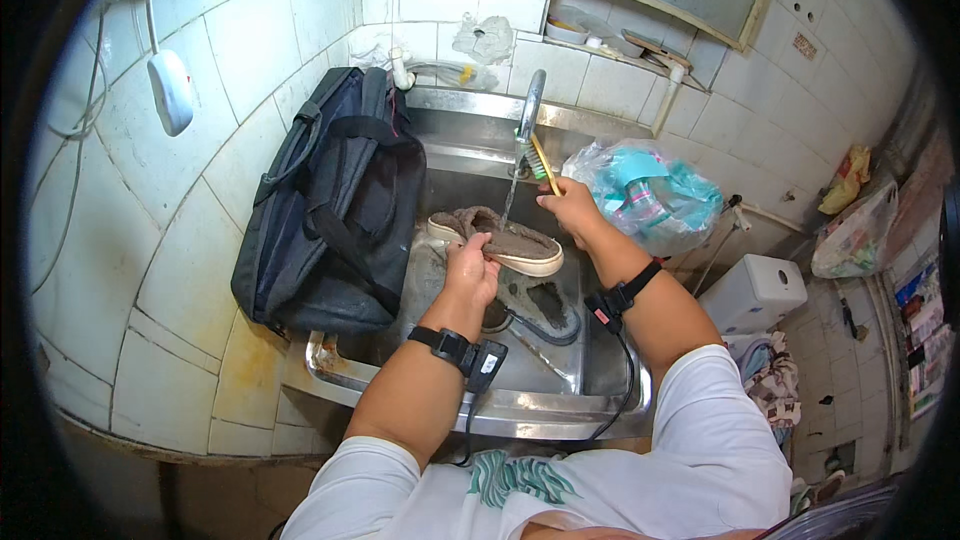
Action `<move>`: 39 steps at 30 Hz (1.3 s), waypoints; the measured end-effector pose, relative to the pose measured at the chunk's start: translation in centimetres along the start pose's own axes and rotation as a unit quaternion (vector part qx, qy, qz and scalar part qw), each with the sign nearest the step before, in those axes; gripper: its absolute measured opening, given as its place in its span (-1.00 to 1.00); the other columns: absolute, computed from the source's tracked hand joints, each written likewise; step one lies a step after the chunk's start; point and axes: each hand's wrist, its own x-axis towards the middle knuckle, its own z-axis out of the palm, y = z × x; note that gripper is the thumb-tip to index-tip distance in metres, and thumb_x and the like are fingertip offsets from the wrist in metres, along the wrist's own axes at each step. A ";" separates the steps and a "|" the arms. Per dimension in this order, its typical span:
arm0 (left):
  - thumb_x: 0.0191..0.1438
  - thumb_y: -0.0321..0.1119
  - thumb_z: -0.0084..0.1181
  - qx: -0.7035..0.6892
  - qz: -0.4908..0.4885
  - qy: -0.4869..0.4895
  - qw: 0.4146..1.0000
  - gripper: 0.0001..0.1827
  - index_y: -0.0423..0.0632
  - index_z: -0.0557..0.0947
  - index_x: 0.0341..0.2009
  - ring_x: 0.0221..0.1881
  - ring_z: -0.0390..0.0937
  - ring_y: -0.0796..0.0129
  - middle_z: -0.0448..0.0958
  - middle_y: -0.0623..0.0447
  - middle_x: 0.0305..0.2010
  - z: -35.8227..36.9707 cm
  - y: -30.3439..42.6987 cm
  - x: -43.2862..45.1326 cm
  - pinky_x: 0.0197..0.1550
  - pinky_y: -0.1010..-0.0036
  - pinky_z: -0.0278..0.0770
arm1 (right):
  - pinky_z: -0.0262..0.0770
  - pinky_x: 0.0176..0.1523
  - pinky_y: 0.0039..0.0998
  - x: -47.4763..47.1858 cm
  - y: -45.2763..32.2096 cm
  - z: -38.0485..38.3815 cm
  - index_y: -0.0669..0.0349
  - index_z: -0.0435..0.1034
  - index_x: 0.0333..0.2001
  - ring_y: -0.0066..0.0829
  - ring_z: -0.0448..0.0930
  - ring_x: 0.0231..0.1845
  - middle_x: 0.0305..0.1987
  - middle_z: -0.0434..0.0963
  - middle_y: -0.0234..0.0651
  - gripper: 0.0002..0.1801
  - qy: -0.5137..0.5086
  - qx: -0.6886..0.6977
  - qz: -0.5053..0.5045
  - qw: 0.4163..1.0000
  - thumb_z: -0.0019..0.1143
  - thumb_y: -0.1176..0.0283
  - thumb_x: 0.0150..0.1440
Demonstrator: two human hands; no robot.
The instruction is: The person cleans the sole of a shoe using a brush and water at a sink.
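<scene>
My left hand (472, 270) grips a brown fleece-lined slipper (529, 244) with a pale sole, its toe pointing right, above the sink. Water from the curved metal tap (533, 97) runs down onto it. In my right hand (576, 208) is a scrub brush (546, 165) with a yellow handle, held upright. Its green and white bristles face left, close to the tap's mouth and the stream. Under the slipper, a grey shoe-like piece (555, 311) with a dark patch lies on the sink floor, partly hidden by my left hand and the slipper.
A dark fabric bag (330, 217) leans across the left side of the stainless steel sink (525, 405). To the right sits a clear plastic bag (649, 195) holding turquoise items. Strapped wrist devices trail cables (626, 390) over the sink's front rim. A white bin (757, 292) stands farther right.
</scene>
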 end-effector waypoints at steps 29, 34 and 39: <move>-0.08 -0.67 -0.09 -0.004 -0.087 0.000 0.996 -0.58 -0.35 0.35 -0.03 0.02 0.42 -0.11 0.41 -0.27 -0.03 0.7 0.4 -0.1 0.09 0.02 0.45 | 0.43 -0.18 -0.15 -2.0 0.2 1.7 0.25 0.41 -0.24 0.01 0.56 -0.22 -0.31 0.55 -0.02 -0.71 -0.020 -0.293 -0.100 0.951 0.14 0.25 0.08; -0.10 -0.67 -0.10 0.015 0.013 0.016 1.000 -0.65 -0.35 0.34 -0.13 -0.02 0.44 -0.15 0.41 -0.28 -0.05 0.3 0.6 -0.4 0.05 -0.11 0.46 | 0.46 -0.09 -0.26 -4.3 0.7 1.1 0.13 0.34 0.10 -0.14 0.59 -0.20 -0.27 0.58 -0.09 -0.37 -0.028 -0.222 -0.088 0.971 0.33 0.22 -0.05; -0.11 -0.74 -0.14 0.009 0.012 0.051 0.999 -0.49 -0.06 0.25 -0.03 -0.04 0.43 -0.10 0.37 -0.20 -0.05 3.8 0.0 -2.9 -0.01 -0.07 0.51 | 0.47 -0.16 -0.32 -5.0 1.8 -1.1 0.18 0.45 0.02 -0.28 0.60 -0.28 -0.23 0.61 -0.11 -0.43 -0.064 -0.191 -0.073 0.977 0.36 0.19 -0.07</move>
